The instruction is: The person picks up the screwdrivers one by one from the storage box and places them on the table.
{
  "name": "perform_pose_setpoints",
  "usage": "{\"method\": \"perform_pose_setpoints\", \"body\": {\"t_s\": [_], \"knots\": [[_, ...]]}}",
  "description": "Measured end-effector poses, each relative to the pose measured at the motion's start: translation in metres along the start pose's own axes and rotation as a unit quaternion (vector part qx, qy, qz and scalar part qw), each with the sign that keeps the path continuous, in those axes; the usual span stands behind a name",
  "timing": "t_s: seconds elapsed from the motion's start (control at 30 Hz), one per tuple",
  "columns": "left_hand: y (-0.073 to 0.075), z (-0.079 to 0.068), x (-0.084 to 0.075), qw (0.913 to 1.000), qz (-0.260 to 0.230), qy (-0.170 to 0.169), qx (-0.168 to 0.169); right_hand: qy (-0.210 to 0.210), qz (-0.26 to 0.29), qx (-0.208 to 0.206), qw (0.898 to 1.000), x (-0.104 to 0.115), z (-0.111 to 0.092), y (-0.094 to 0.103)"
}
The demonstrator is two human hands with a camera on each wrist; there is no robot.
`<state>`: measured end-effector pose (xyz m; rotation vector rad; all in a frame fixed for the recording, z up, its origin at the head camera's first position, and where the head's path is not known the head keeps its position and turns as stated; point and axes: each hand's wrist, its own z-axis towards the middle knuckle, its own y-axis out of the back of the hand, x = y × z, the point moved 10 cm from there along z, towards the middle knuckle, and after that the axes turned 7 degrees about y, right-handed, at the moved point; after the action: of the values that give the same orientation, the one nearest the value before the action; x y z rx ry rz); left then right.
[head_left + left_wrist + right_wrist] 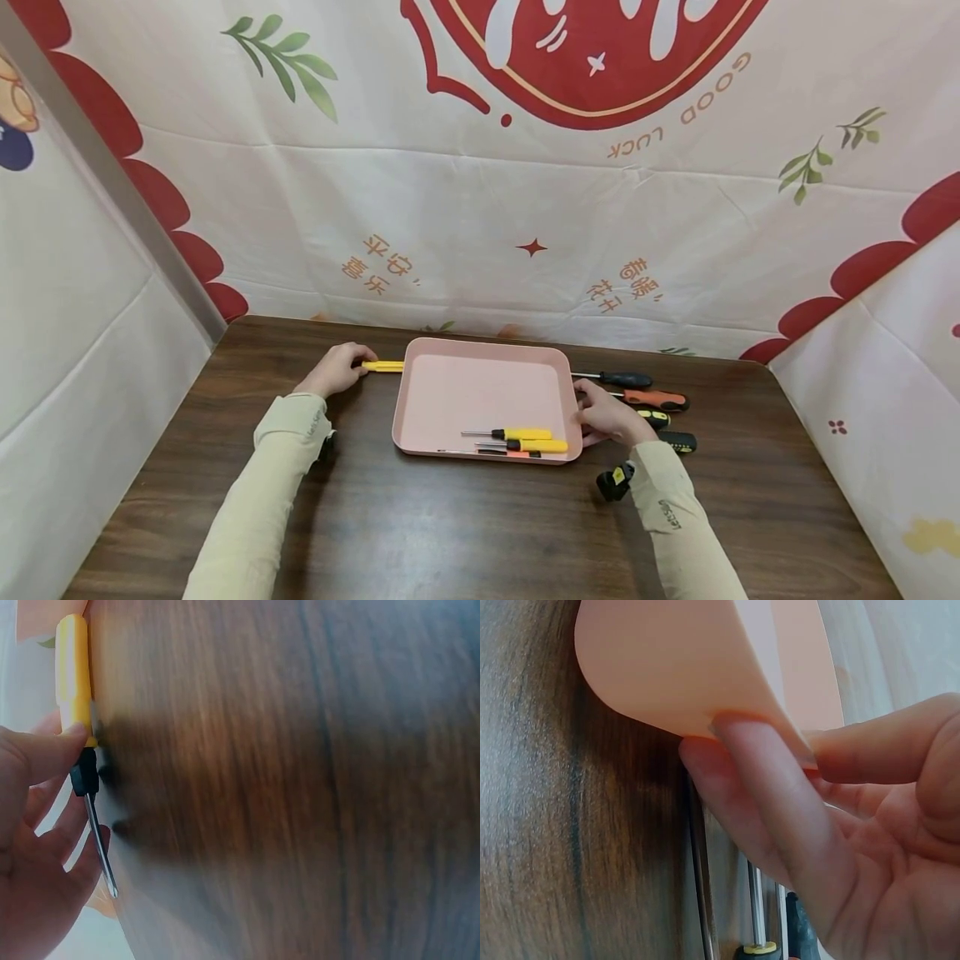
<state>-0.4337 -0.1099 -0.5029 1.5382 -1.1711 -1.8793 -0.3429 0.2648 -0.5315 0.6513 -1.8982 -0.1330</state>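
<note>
My left hand (pixel 341 369) pinches a screwdriver with a yellow handle (pixel 73 671) between thumb and fingers. Its black collar and thin metal shaft (pixel 101 847) lie along the fingers, and the handle points toward the pink tray (pixel 480 392). At the tray's right edge my right hand (pixel 606 415) grips the rim, thumb on one side and fingers on the other; the right wrist view shows the tray's pink wall (pixel 652 667) close up. Near the tray's front edge lie two yellow-handled screwdrivers (pixel 527 434) and a thin one with a red and black handle (pixel 517 454).
Right of the tray lie several more tools: a black-handled screwdriver (pixel 627 380), an orange and black one (pixel 660 400), and others partly behind my right hand. A small black object with a yellow label (pixel 617 482) is beside my right cuff. A printed cloth hangs behind the table (pixel 450 533).
</note>
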Motion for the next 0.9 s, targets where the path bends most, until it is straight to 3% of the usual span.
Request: {"method": "perform_pose_setpoints", "body": {"t_s": [0.9], "knots": [[-0.0053, 0.0004, 0.0056, 0.9987, -0.009, 0.029, 0.041, -0.012, -0.015, -0.006, 1.000, 0.0016, -0.0017, 0.0008]]}}
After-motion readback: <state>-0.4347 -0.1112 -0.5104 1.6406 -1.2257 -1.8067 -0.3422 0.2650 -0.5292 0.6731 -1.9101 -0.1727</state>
